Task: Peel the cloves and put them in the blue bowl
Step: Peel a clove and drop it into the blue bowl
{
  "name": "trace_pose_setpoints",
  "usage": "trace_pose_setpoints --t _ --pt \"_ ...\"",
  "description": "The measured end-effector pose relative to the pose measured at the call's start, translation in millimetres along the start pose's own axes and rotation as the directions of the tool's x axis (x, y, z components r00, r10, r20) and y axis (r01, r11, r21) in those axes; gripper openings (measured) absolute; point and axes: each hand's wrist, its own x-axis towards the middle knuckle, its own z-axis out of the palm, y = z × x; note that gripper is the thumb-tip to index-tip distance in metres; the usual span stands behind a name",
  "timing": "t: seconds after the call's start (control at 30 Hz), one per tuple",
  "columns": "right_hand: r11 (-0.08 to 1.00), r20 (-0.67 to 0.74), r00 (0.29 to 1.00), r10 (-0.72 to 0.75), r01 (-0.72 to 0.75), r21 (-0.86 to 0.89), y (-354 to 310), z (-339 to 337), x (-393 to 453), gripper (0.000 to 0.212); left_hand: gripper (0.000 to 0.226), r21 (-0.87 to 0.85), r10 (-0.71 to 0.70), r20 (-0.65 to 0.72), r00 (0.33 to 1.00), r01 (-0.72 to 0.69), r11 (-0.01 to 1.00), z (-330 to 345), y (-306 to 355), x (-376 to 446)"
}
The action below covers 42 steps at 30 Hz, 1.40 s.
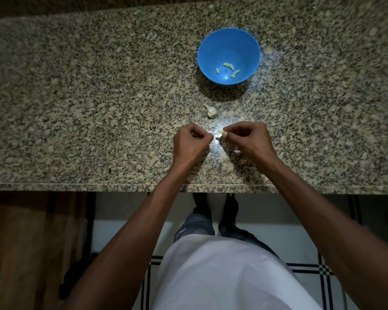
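Both hands are low over the counter (76, 108), working just this side of the garlic head (211, 112). The right hand (249, 139) has a pale clove (220, 131) pinched at its fingertips (225, 134), thumb and forefinger drawn tight together on it, the other fingers curled in behind. The left hand (192, 144) is curled too, thumb against forefinger, tips closed together; it looks to be pulling at a scrap of skin (213, 139), though that bit is small and washed out by the glare, so I cannot say for sure what it holds.

The step, as I read it, is stripping the last skin off this clove. The way to do it well: keep the right pinch firm near one end so the clove does not squirt out, and draw the skin away along its length with the left rather than tearing across. Check for papery bits clinging to the tip before letting go.

Beyond the garlic head sits the blue bowl (208, 41), well apart from the hands, with four or so peeled cloves (229, 66) already lying in its bottom. Once this one is bare, the carry is a short reach forward over the garlic head, dropping low into the bowl so it does not bounce out.
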Motion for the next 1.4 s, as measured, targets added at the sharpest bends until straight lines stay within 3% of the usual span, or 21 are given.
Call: trace_pose_setpoints --t 0.17,0.33,0.43,0.63,0.77,0.93,1.07,1.13,1.27,1.4 --pt "0.991 -0.023 0.997 0.079 -0.076 0.114 4.0 -12.5 3.2 0.018 0.014 0.07 0.077 -0.018 0.997 -0.075 0.995 -5.4 -8.5 0.5" --pt "0.999 -0.121 0.992 0.02 -0.025 -0.043 -8.6 -36.8 27.4 0.017 0.013 0.085 0.127 0.009 0.992 -0.127 0.988 -6.2 -12.7 6.9" --pt "0.974 -0.156 0.986 -0.056 0.02 -0.224 -15.2 -47.6 50.2 0.019 0.014 0.177 0.187 0.027 0.982 -0.189 0.966 -5.4 -15.3 12.3" --pt "0.835 -0.046 0.982 -0.185 0.132 -0.534 -14.5 -57.5 63.8 0.029 0.023 0.316 0.321 -0.001 0.947 -0.304 0.899 -10.9 -19.7 21.4" --pt "0.776 -0.08 0.955 -0.284 0.18 -0.605 -3.6 -46.0 39.9 0.028 0.037 0.398 0.423 0.117 0.899 -0.433 0.809 -10.0 -21.2 34.0" --pt "0.756 -0.115 0.949 -0.293 0.157 -0.636 12.3 -28.9 22.3 0.021 0.05 0.493 0.441 0.28 0.853 -0.522 0.696 2.1 -21.8 27.2" --pt "0.755 0.024 0.961 -0.276 0.232 -0.613 13.0 -3.4 3.3 0.021 0.043 0.354 0.469 0.364 0.804 -0.586 0.729 0.5 -25.0 9.1" --pt "0.748 0.102 0.95 -0.295 0.297 -0.594 10.0 4.8 -3.0 0.019 0.042 0.309 0.46 0.308 0.833 -0.545 0.78 -4.3 -22.7 5.4" --pt "0.778 0.054 0.952 -0.301 0.278 -0.563 0.7 -3.5 10.0 0.025 0.049 0.401 0.402 0.137 0.905 -0.421 0.813 -15.2 -22.2 19.6" --pt "0.655 0.255 0.936 -0.242 0.352 -0.669 -2.6 -3.5 19.0 0.038 0.052 0.468 0.341 0.329 0.88 -0.466 0.751 -13.9 -18.8 17.1"
